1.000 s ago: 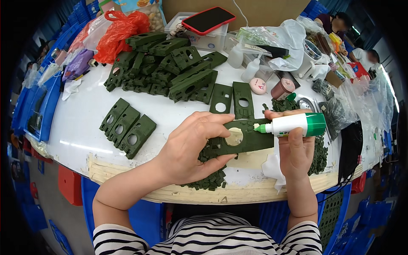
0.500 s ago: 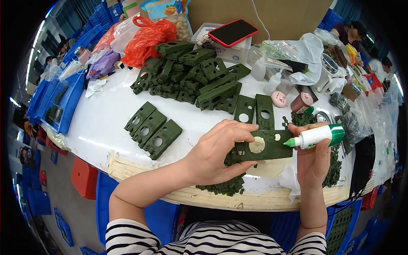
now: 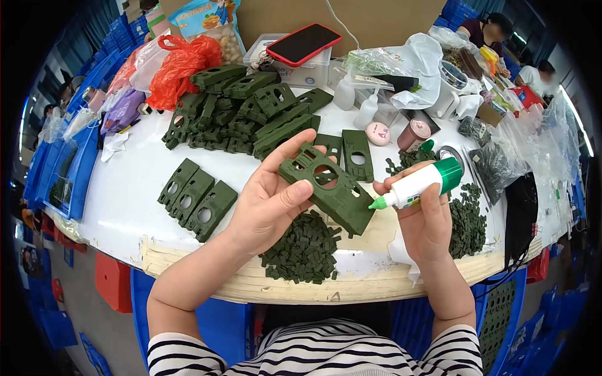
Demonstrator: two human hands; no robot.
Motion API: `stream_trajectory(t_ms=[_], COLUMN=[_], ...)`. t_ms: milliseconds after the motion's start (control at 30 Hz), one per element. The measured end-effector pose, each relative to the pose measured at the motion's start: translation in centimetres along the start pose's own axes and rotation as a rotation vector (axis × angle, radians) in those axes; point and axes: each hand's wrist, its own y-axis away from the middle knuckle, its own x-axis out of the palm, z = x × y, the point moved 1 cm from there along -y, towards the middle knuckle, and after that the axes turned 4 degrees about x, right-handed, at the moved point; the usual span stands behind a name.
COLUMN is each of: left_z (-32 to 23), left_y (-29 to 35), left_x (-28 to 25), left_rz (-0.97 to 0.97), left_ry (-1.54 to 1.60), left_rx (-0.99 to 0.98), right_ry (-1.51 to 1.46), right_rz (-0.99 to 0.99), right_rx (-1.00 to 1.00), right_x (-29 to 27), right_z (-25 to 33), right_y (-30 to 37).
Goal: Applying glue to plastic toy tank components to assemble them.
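Observation:
My left hand (image 3: 266, 203) grips the left end of a dark green plastic toy vehicle part (image 3: 342, 203), thumb on top and fingers behind. The part is tilted above the table, and a large round hole shows in it. A white glue bottle (image 3: 407, 191) with green cap and nozzle lies in my right hand (image 3: 426, 225), its tip pointing left at the part's right end. Whether tip and part touch I cannot tell. Beneath the held part is a heap of small green pieces (image 3: 301, 250). Two similar parts, one of them this green plate (image 3: 358, 156), lie just behind.
A pile of green parts (image 3: 251, 113) stands at the back, three more (image 3: 197, 197) at the left. Another heap of small pieces (image 3: 467, 225) lies right of my right hand. Behind are a red-edged phone (image 3: 304, 44), squeeze bottles (image 3: 367, 111) and plastic bags (image 3: 414, 69).
My left hand has turned and tilted the green part, shifting its grip underneath. The glue bottle has moved left along with my right hand. The whole view has shifted slightly.

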Motion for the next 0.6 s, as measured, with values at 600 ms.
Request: stream_trajectory(t_ms=[600], left_z=[1.4], left_y=[1.3], left_x=[1.1], left_rz=[0.277], left_ry=[0.133], left_rx=[-0.425], right_ry=[0.286], right_rz=[-0.001], right_rx=[0.037], right_x=[1.2], right_z=[-0.5], right_y=[0.6])
